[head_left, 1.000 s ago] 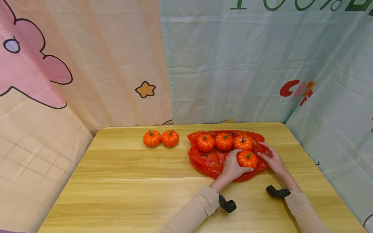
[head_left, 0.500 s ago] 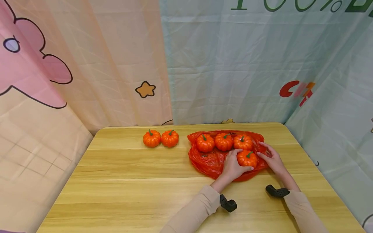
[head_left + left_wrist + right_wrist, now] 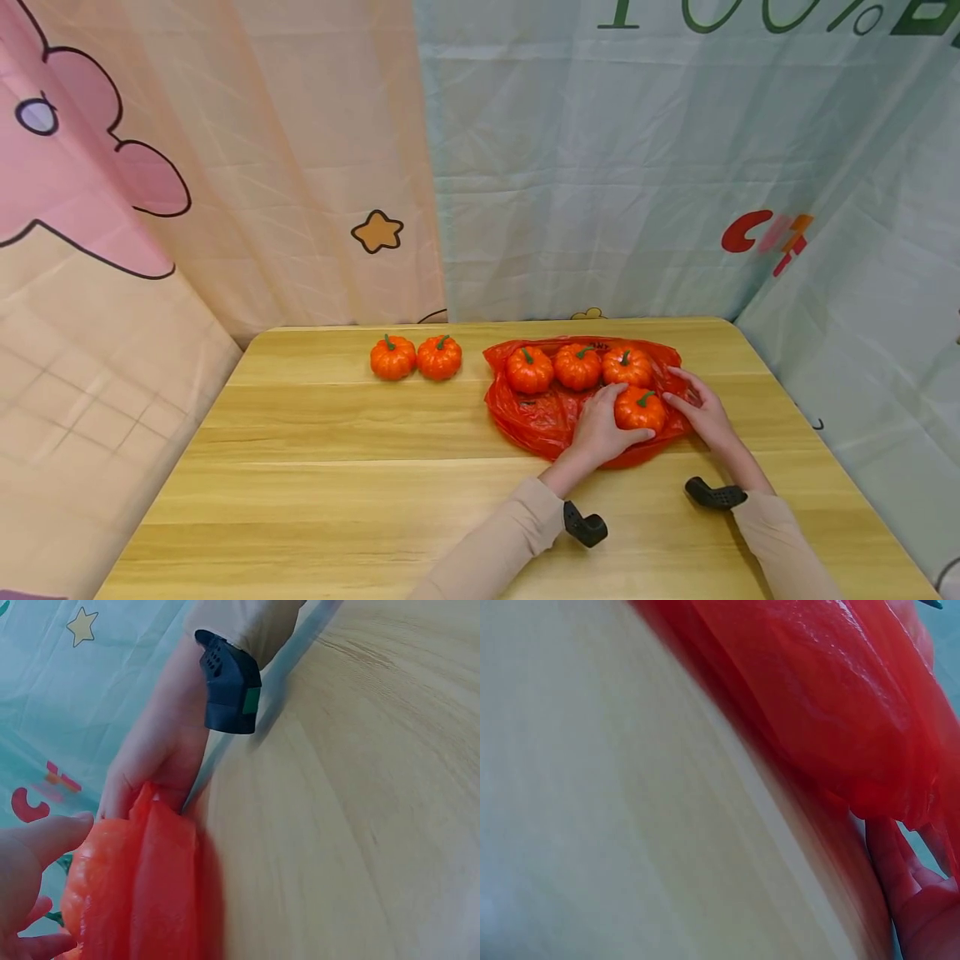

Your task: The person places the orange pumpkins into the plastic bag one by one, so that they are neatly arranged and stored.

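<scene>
An orange pumpkin point(image 3: 640, 411) with a green stem is in the front right of a red plastic bag point(image 3: 543, 425). My left hand point(image 3: 597, 427) holds it from the left, thumb in front and fingers behind. At the bag's right end, my right hand point(image 3: 705, 415) holds the plastic edge. In the left wrist view, the bag point(image 3: 165, 885) rises to a peak at the right hand's fingers. The right wrist view has the right hand point(image 3: 922, 900) partly behind the red plastic. Three more pumpkins, including the leftmost pumpkin point(image 3: 529, 370), line the back of the bag.
Two more orange pumpkins, a left one point(image 3: 393, 358) and a right one point(image 3: 440, 357), stand side by side on the wooden table point(image 3: 337, 500), left of the bag. Printed curtains point(image 3: 562, 167) hang behind the table and at its sides.
</scene>
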`<state>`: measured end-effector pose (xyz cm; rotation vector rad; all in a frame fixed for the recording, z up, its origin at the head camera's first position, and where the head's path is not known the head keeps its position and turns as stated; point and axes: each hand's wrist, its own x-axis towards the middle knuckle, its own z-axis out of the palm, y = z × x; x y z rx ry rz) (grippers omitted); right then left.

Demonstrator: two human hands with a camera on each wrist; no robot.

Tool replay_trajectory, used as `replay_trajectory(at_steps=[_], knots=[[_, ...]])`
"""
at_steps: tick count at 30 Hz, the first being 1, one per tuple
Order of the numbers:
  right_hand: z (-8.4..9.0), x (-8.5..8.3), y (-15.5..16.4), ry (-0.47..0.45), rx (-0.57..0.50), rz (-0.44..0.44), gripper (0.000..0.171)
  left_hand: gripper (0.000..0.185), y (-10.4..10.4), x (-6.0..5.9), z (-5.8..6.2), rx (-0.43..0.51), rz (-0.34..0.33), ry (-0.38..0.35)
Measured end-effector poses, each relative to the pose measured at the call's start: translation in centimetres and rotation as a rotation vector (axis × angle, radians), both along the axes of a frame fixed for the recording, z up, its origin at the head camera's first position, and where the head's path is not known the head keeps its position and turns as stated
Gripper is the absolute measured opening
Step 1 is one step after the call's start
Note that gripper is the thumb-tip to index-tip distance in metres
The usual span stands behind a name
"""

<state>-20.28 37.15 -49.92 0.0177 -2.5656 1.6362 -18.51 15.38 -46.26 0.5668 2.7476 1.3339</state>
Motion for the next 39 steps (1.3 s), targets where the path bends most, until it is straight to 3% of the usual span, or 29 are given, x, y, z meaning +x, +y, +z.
replay_trajectory(at_steps=[10, 16, 25, 34, 39], knots=[[0.3, 0.2, -0.1, -0.007, 0.018, -0.012, 0.060, 0.065, -2.8, -0.4, 1.6, 0.105, 0.004, 0.039], [0.3, 0.2, -0.1, 0.002, -0.001, -0.012, 0.060, 0.060, -5.2, -1.1, 1.9, 0.167, 0.033, 0.104], [0.3, 0.2, -0.1, -0.017, 0.020, -0.015, 0.060, 0.057, -8.8, -1.6, 2.1, 0.227, 0.076, 0.132], [0.3, 0.3, -0.1, -0.018, 0.034, -0.016, 0.060, 0.053, -12.4, -2.1, 1.9, 0.270, 0.144, 0.240], [0.3, 0.2, 0.0, -0.012, 0.043, -0.012, 0.060, 0.052, -14.5, -2.4, 1.6, 0.264, 0.202, 0.233]])
